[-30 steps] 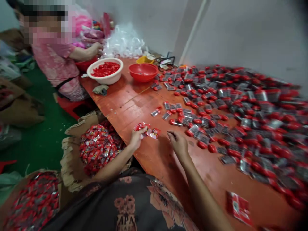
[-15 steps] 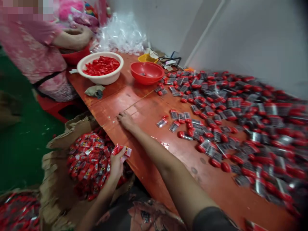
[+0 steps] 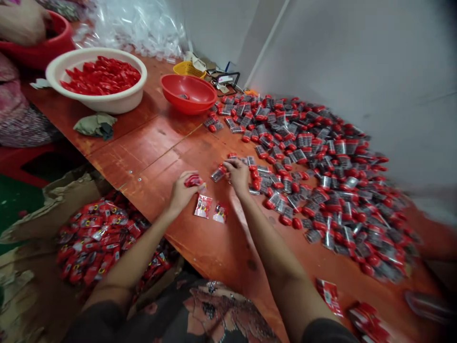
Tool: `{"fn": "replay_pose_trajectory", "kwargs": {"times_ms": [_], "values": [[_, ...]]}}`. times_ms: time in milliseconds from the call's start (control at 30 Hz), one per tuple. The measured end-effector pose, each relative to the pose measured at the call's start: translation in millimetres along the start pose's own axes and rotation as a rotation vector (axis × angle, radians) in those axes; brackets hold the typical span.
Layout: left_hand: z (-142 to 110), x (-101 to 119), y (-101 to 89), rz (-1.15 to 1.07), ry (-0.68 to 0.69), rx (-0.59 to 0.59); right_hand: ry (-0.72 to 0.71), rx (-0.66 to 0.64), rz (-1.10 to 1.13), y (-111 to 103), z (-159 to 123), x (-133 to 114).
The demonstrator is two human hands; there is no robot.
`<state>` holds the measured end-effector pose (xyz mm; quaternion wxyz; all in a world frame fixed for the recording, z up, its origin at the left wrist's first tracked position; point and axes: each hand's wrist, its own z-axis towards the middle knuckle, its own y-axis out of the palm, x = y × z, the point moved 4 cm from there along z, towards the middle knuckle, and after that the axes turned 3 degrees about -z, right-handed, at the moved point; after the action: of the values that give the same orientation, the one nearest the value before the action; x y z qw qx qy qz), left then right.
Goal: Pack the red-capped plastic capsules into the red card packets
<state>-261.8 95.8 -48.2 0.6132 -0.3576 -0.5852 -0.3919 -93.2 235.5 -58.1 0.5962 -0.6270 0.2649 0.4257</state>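
My left hand (image 3: 182,193) is closed around some red printed packets (image 3: 193,180), just above the table (image 3: 153,157). Below it, two more packets lie flat, a red and white one (image 3: 203,206) and a smaller one (image 3: 220,213). With fingers pinched, my right hand (image 3: 238,176) grips the red end of a small clear container with dark contents (image 3: 218,173). Many similar red-capped containers (image 3: 296,152) are heaped beyond and to the right of that hand.
A white basin (image 3: 132,102) of red pieces and a red bowl (image 3: 189,97) stand further back. A cardboard box (image 3: 46,209) full of red packets is below the table's left edge. At upper left, a co-worker's hand (image 3: 26,26) reaches into a red basin. More packets (image 3: 329,296) lie lower right.
My right hand has moved from the table's left side to the containers and taken one. My left hand has come in over the table with its packets; two packets now lie beneath it.
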Motion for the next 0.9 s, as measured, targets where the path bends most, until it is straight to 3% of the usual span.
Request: {"fn": "replay_pose_trajectory", "kwargs": {"times_ms": [100, 200, 267, 600, 767, 900], "values": [[34, -6, 39.5, 0.148, 0.040, -0.145, 0.104, 0.039, 0.004, -23, 5, 28], [52, -18, 66.0, 0.326, 0.026, -0.268, 0.143, 0.001, 0.003, -16, 5, 36], [56, -27, 73.1, 0.439, 0.005, -0.330, 0.149, -0.036, -0.009, -8, 5, 36], [54, -36, 65.7, 0.622, 0.017, -0.312, 0.170, -0.190, -0.162, 0, 17, 31], [54, -42, 61.7, 0.604, 0.049, -0.302, 0.162, -0.193, -0.167, 6, 24, 26], [50, -36, 59.7, 0.632, 0.062, -0.232, 0.124, -0.146, -0.143, 7, 18, 22]]}}
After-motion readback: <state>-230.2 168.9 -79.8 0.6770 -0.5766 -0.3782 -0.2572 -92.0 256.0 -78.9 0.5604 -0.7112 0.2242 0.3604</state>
